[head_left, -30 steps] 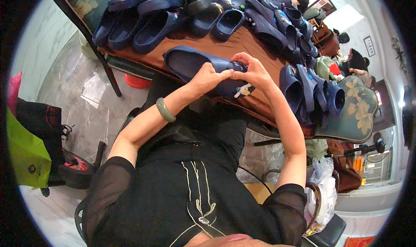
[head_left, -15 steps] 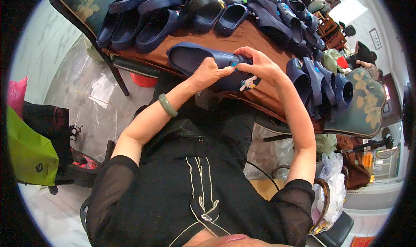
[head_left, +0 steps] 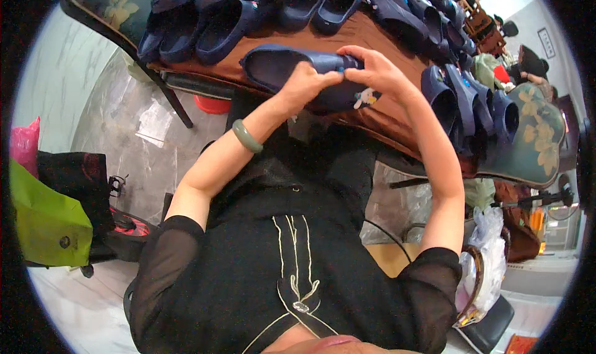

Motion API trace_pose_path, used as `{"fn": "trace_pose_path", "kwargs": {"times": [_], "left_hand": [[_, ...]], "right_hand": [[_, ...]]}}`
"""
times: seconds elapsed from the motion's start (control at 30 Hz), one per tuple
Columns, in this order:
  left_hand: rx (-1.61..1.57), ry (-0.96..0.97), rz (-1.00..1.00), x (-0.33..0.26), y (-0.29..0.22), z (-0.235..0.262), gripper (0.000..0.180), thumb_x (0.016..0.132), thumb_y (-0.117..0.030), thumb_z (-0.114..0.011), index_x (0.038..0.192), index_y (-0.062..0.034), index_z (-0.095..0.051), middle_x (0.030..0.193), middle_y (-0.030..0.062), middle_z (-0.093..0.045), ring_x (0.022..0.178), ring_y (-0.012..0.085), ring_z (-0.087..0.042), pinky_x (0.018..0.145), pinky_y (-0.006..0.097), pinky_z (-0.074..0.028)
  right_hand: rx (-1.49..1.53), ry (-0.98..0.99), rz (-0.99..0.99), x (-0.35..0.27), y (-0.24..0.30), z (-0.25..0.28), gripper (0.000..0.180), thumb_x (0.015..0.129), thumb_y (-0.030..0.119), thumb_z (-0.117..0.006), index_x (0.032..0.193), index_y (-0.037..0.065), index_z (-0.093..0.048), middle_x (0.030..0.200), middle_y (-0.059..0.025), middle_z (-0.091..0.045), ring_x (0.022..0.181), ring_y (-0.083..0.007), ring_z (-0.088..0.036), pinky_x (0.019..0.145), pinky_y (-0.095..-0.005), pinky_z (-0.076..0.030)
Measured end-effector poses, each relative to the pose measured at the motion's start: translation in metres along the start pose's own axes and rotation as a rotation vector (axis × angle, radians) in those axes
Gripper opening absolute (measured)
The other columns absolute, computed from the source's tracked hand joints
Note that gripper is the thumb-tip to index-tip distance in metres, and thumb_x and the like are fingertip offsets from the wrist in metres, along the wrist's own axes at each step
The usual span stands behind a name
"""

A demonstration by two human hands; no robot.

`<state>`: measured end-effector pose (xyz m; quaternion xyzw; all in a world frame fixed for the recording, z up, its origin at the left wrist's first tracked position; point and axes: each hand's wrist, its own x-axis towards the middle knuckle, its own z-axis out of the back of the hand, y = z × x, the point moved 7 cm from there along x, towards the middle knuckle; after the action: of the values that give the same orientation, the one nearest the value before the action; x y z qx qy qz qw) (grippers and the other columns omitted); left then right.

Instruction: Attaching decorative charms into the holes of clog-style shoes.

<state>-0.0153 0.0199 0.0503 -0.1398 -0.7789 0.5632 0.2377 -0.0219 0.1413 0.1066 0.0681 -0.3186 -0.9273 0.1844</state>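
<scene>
Over the near edge of the brown-covered table, a navy foam clog [head_left: 267, 65] lies sideways between my hands. My left hand [head_left: 304, 86], below a green bangle on the wrist, is closed on its near side, with the fingers out of sight beneath. At the clog's front, my right hand [head_left: 379, 71] is curled round the upper, its thumb meeting my left thumb. A small light-blue piece [head_left: 341, 71] shows between the thumb tips, partly covered. Beside my right hand, a white cartoon charm [head_left: 365, 98] sits on the clog's side.
Several navy clogs [head_left: 220, 31] are piled along the far side of the brown cloth [head_left: 397, 99]. More clogs [head_left: 472, 109] stand at the right, by a flowered chair back [head_left: 537, 143]. A red container [head_left: 213, 104] is on the floor below. A green bag [head_left: 49, 217] is at left.
The whole view has shifted slightly. Both hands stay on the same clog, and the thumbs have closed further over the light-blue piece, which shows less now.
</scene>
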Motion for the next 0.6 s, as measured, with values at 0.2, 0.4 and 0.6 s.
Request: {"fn": "trace_pose_path", "kwargs": {"times": [0.2,0.4,0.6], "left_hand": [[-0.158,-0.093,0.181,0.036,0.01,0.019,0.023,0.079,-0.017,-0.068,0.09,0.0026,-0.066,0.085,0.009,-0.067,0.07,0.0173,-0.064,0.064,0.031,-0.052],[-0.362,-0.136,0.308,0.07,0.022,0.034,0.021,0.084,-0.015,-0.062,0.098,0.0006,-0.063,0.085,0.011,-0.066,0.072,0.0213,-0.066,0.067,0.036,-0.056],[-0.302,-0.053,0.381,0.065,0.042,0.053,0.027,0.085,-0.019,-0.06,0.105,0.0002,-0.059,0.092,0.0105,-0.066,0.077,0.0201,-0.066,0.072,0.035,-0.055]], "right_hand": [[0.169,-0.222,0.023,0.012,-0.052,0.042,0.04,0.085,0.028,-0.062,0.114,0.0,-0.058,0.1,-0.0055,-0.065,0.083,-0.0128,-0.059,0.078,-0.0258,-0.047],[-0.187,-0.726,-0.206,-0.049,-0.161,0.084,0.028,0.082,0.031,-0.063,0.094,0.007,-0.068,0.081,-0.009,-0.069,0.076,-0.0175,-0.066,0.07,-0.0301,-0.05],[-0.229,-0.71,-0.242,-0.042,-0.173,0.027,0.025,0.081,0.028,-0.063,0.102,0.015,-0.067,0.096,-0.0102,-0.066,0.091,-0.0265,-0.062,0.08,-0.0373,-0.048]]}}
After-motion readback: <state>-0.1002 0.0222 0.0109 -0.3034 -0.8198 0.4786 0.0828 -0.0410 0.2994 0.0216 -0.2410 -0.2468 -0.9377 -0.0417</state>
